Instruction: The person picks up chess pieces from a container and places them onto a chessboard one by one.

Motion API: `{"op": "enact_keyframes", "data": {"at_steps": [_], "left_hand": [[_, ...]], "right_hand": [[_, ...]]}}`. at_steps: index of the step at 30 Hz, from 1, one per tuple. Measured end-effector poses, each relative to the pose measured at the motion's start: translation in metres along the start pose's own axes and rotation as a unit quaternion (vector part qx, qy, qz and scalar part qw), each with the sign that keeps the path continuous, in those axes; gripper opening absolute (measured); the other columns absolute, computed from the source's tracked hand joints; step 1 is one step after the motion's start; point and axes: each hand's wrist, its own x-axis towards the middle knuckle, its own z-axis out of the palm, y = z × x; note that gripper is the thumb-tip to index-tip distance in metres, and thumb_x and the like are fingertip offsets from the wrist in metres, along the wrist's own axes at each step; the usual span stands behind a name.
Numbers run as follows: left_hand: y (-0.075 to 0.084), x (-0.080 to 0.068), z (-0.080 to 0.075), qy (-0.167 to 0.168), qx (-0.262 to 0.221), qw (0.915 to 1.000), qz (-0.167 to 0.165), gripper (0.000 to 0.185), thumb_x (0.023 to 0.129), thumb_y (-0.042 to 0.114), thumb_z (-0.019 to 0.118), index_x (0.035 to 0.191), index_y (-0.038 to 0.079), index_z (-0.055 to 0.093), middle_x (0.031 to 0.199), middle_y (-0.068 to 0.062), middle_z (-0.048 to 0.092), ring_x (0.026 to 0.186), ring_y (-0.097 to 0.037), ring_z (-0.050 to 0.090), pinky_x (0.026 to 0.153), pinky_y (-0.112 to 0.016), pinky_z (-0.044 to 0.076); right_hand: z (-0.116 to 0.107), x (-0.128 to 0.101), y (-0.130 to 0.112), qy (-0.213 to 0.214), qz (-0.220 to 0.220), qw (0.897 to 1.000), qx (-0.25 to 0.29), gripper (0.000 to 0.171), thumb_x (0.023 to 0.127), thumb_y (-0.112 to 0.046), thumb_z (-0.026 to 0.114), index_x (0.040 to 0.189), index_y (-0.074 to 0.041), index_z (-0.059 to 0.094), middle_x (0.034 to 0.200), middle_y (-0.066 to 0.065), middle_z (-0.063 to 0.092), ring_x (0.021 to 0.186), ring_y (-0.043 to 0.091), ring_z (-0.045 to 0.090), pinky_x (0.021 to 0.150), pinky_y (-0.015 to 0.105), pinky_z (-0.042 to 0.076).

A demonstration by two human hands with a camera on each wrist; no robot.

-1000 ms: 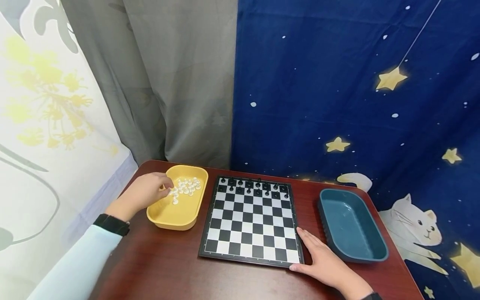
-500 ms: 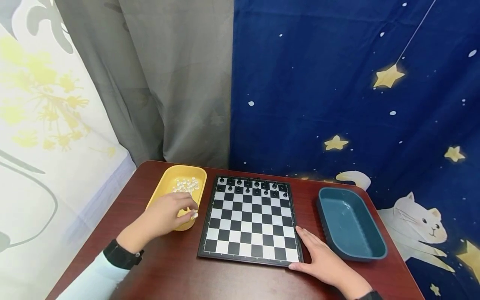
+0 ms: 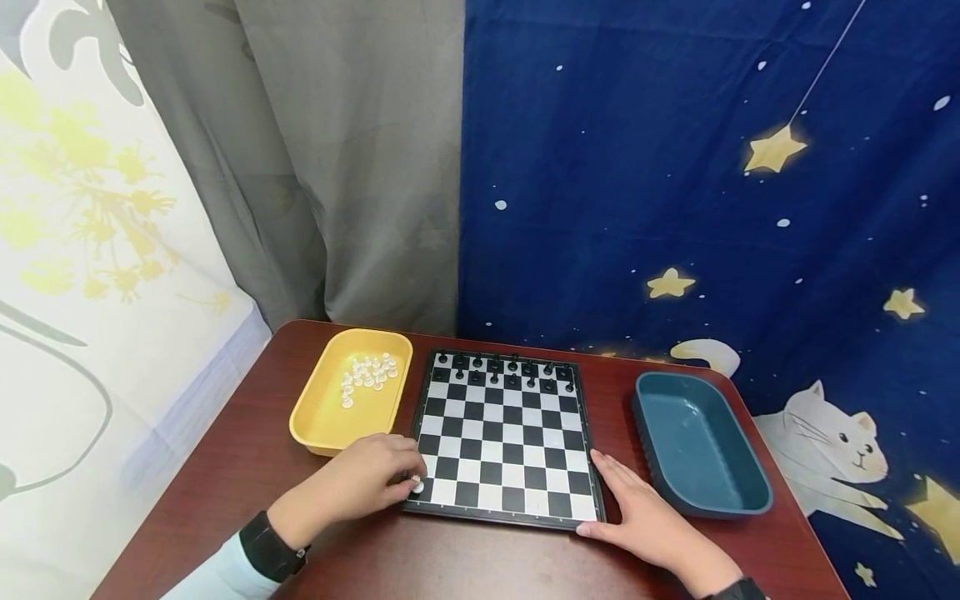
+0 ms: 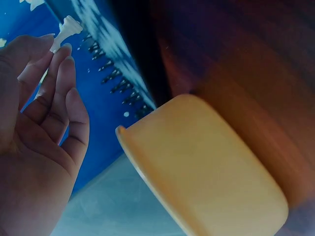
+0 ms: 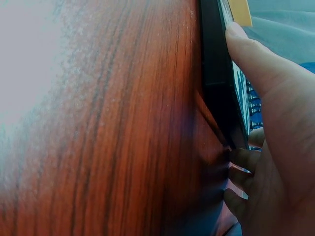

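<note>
My left hand pinches a small white chess piece between thumb and fingertips, over the near left corner square of the chessboard. In the left wrist view the piece shows its flared end pointing away from the fingertips. My right hand rests at the board's near right corner, thumb on the near edge and fingers stretched along the right side. Several black chess pieces stand in two rows at the board's far end. More white chess pieces stand in the yellow tray.
The yellow tray is left of the board, just beyond my left hand. A dark teal tray stands to the right, close to my right hand. Under everything is a reddish-brown table; a grey curtain and a blue star-patterned curtain hang behind it.
My left hand has come out of the yellow tray with a white chess piece and moved right and nearer, to the board's near left corner. The right hand stays at the board.
</note>
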Motion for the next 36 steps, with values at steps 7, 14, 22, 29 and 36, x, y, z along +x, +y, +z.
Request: {"op": "enact_keyframes", "data": {"at_steps": [7, 14, 22, 29, 36], "left_hand": [[-0.005, 0.000, 0.010, -0.019, -0.008, 0.9997, -0.009, 0.006, 0.100, 0.024, 0.082, 0.105, 0.026, 0.080, 0.100, 0.018, 0.067, 0.094, -0.005, 0.063, 0.090, -0.035, 0.058], [-0.010, 0.004, 0.015, -0.031, -0.007, 0.9995, -0.008, 0.006, 0.101, 0.024, 0.082, 0.106, 0.027, 0.081, 0.100, 0.018, 0.067, 0.095, -0.004, 0.064, 0.091, -0.035, 0.058], [-0.008, 0.004, 0.013, -0.036, -0.013, 0.9992, -0.011, 0.006, 0.100, 0.023, 0.082, 0.105, 0.027, 0.081, 0.098, 0.018, 0.067, 0.094, -0.004, 0.064, 0.089, -0.035, 0.058], [-0.008, 0.005, 0.017, -0.033, -0.009, 0.9992, -0.018, 0.006, 0.100, 0.024, 0.082, 0.103, 0.028, 0.080, 0.096, 0.019, 0.065, 0.091, -0.003, 0.062, 0.088, -0.035, 0.057], [-0.008, 0.004, 0.019, -0.028, -0.008, 0.9994, -0.017, 0.005, 0.100, 0.024, 0.082, 0.103, 0.028, 0.079, 0.097, 0.020, 0.065, 0.092, -0.003, 0.063, 0.088, -0.035, 0.058]], "right_hand": [[0.000, -0.001, -0.001, 0.002, -0.003, 1.000, 0.000, 0.126, 0.082, -0.087, 0.075, 0.170, -0.005, 0.038, 0.170, 0.021, 0.045, 0.156, 0.044, 0.043, 0.118, 0.068, 0.042], [-0.001, 0.000, -0.002, 0.004, -0.002, 1.000, 0.001, 0.124, 0.083, -0.083, 0.077, 0.170, -0.005, 0.038, 0.170, 0.023, 0.045, 0.156, 0.045, 0.043, 0.118, 0.069, 0.042], [-0.002, -0.001, -0.004, -0.001, 0.000, 1.000, 0.000, 0.123, 0.084, -0.083, 0.078, 0.171, -0.005, 0.037, 0.170, 0.023, 0.044, 0.156, 0.045, 0.043, 0.118, 0.068, 0.042], [-0.003, -0.001, -0.006, -0.001, -0.001, 1.000, -0.004, 0.124, 0.083, -0.082, 0.079, 0.171, -0.005, 0.037, 0.170, 0.022, 0.045, 0.156, 0.045, 0.043, 0.118, 0.068, 0.043], [-0.003, -0.001, -0.006, -0.002, 0.001, 1.000, -0.006, 0.124, 0.083, -0.081, 0.079, 0.171, -0.005, 0.038, 0.170, 0.022, 0.045, 0.156, 0.045, 0.043, 0.117, 0.068, 0.042]]}}
